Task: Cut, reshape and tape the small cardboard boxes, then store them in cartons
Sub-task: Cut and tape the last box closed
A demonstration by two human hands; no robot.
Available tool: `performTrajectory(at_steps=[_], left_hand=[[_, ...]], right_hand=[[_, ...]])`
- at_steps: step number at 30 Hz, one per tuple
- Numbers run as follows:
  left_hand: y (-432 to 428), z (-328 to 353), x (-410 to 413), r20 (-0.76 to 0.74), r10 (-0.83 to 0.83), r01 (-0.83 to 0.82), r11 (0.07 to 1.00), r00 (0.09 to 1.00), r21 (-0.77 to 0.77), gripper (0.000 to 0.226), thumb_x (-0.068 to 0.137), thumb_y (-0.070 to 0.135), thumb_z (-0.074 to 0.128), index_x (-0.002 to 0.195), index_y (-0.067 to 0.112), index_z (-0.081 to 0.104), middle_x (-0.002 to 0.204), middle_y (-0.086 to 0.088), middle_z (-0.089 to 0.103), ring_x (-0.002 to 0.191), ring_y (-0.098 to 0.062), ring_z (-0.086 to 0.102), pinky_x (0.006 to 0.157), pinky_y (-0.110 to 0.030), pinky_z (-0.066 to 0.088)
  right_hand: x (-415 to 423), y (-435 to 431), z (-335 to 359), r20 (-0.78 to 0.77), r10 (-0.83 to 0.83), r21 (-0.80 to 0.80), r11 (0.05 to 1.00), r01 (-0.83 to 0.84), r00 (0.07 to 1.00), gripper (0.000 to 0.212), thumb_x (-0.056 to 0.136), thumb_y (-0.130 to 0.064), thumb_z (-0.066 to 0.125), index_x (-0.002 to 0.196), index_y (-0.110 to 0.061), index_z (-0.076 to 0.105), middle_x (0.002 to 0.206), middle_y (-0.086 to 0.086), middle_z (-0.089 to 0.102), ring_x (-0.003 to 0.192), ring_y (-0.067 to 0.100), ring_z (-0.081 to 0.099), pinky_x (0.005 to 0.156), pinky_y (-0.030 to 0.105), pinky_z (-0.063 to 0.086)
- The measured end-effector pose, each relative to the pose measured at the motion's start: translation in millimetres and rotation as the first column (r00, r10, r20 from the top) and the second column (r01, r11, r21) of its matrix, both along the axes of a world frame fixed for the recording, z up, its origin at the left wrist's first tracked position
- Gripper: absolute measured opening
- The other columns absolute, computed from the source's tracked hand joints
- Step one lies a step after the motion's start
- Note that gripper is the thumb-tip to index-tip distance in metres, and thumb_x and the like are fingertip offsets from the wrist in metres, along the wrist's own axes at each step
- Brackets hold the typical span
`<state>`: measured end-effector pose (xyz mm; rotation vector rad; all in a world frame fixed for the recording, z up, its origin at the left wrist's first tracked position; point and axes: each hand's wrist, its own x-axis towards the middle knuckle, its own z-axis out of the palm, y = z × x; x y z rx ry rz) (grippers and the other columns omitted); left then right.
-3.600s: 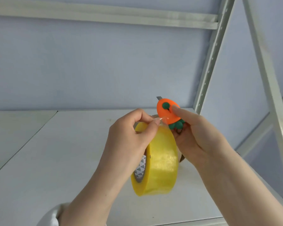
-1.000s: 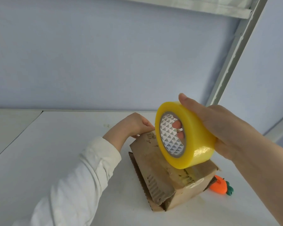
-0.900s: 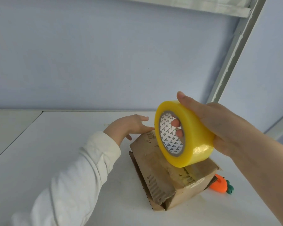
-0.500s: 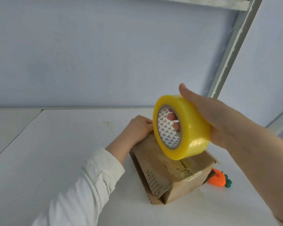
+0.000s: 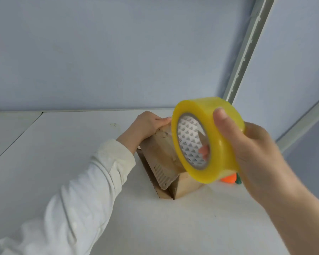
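Observation:
A small worn cardboard box (image 5: 164, 162) lies on the white shelf (image 5: 63, 153), one corrugated flap hanging open at its near left. My left hand (image 5: 147, 123) grips the box's far top edge, fingers curled over it. My right hand (image 5: 250, 150) holds a large yellow tape roll (image 5: 206, 138) in the air just above and in front of the box, thumb on the outer face and a fingertip showing inside the core. The roll hides the box's right part.
An orange carrot-shaped cutter (image 5: 228, 178) lies on the shelf behind the roll, mostly hidden. A grey slotted metal upright (image 5: 247, 48) rises at the right, with a slanted brace (image 5: 302, 120) beside it. A blue-grey wall closes the back.
The cutter, held 3.6 s ago, now lies on the shelf. My right hand has brought the tape roll nearer and lower over the box. My left hand stays on the box's far edge.

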<state>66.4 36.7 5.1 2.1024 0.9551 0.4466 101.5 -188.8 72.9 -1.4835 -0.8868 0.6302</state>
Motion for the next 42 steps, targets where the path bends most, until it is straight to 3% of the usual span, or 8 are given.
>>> performTrajectory(at_steps=[7,13,16,21,27,30,35,42], left_hand=[[-2.7,-2.2,-4.1,0.0,-0.022,0.022,1.0,1.0,0.0,0.044,0.09,0.049,0.053,0.097,0.01,0.073,0.086,-0.012,0.071,0.078,-0.019,0.063,0.065,-0.021,0.042],[-16.8,-6.6,-12.9,0.139,-0.163,0.124,0.96,0.977,0.252,0.037,0.092,0.046,0.047,0.123,0.028,0.058,0.139,0.0,0.048,0.133,-0.015,0.038,0.107,-0.028,0.028],[-31.0,-18.9,-41.9,0.022,-0.528,0.426,0.708,0.849,0.564,0.068,0.08,0.071,0.04,0.135,0.03,0.044,0.152,0.002,0.026,0.144,-0.011,0.011,0.117,-0.036,0.006],[-37.3,-32.8,-57.5,-0.274,-0.542,0.499,0.324,0.794,0.804,0.077,0.081,0.068,0.043,0.138,0.017,0.035,0.147,-0.004,0.037,0.138,-0.015,0.03,0.115,-0.037,0.018],[-29.1,-16.5,-62.6,0.133,-0.501,0.374,0.774,0.855,0.511,0.051,0.08,0.067,0.044,0.118,0.034,0.05,0.11,0.029,0.058,0.102,0.004,0.055,0.089,-0.011,0.039],[-18.4,-8.7,-62.5,0.353,-0.348,0.27,0.929,0.869,0.253,0.071,0.075,0.074,0.043,0.109,0.013,0.058,0.097,-0.002,0.066,0.088,-0.013,0.059,0.086,-0.03,0.045],[-19.7,3.8,-71.7,0.442,-0.298,0.291,0.953,0.846,0.086,0.096,0.053,0.069,0.071,0.135,0.04,0.03,0.137,0.021,0.038,0.126,0.011,0.034,0.102,-0.011,0.034],[-7.3,17.9,-62.1,0.21,-0.24,0.178,0.945,0.948,0.274,0.088,0.068,0.041,0.078,0.137,0.044,0.022,0.121,0.02,0.038,0.11,0.01,0.036,0.092,-0.005,0.033]], right_hand=[[-11.4,-55.9,-18.4,0.087,-0.032,-0.361,0.931,0.061,0.996,0.066,0.027,-0.086,0.052,0.077,-0.047,0.068,0.069,0.003,0.072,0.068,0.023,0.07,0.079,0.05,0.055],[-14.7,-56.1,-30.0,0.019,-0.089,-0.37,0.925,0.089,0.996,0.073,0.043,-0.077,0.056,0.077,-0.015,0.069,0.068,0.003,0.072,0.071,0.025,0.07,0.082,0.05,0.054],[-12.3,-60.3,-29.5,-0.003,-0.095,-0.357,0.93,0.088,0.995,0.057,0.039,-0.072,0.054,0.075,-0.032,0.072,0.072,0.001,0.073,0.074,0.023,0.07,0.084,0.05,0.054],[-8.3,-57.7,-25.4,-0.04,-0.042,-0.368,0.929,0.025,0.998,0.07,0.038,-0.071,0.056,0.077,-0.015,0.071,0.074,0.004,0.074,0.081,0.028,0.07,0.088,0.052,0.051],[9.4,-25.2,26.4,-0.156,0.165,-0.217,0.956,-0.197,0.974,0.044,0.059,-0.041,0.064,0.087,-0.007,0.066,0.077,0.005,0.072,0.07,0.021,0.067,0.07,0.042,0.056],[11.6,8.4,57.9,-0.185,0.262,-0.04,0.961,-0.274,0.947,0.036,0.062,-0.029,0.06,0.092,-0.009,0.068,0.091,0.008,0.074,0.082,0.025,0.069,0.074,0.037,0.057],[22.6,61.5,63.4,-0.065,0.192,-0.018,0.981,-0.193,0.979,0.047,0.073,-0.045,0.063,0.107,-0.013,0.063,0.096,0.005,0.074,0.083,0.022,0.071,0.074,0.036,0.059],[18.7,96.8,39.1,-0.035,0.172,0.064,0.983,-0.17,0.984,0.042,0.074,-0.052,0.06,0.084,-0.013,0.069,0.088,0.009,0.074,0.085,0.025,0.071,0.077,0.035,0.058]])
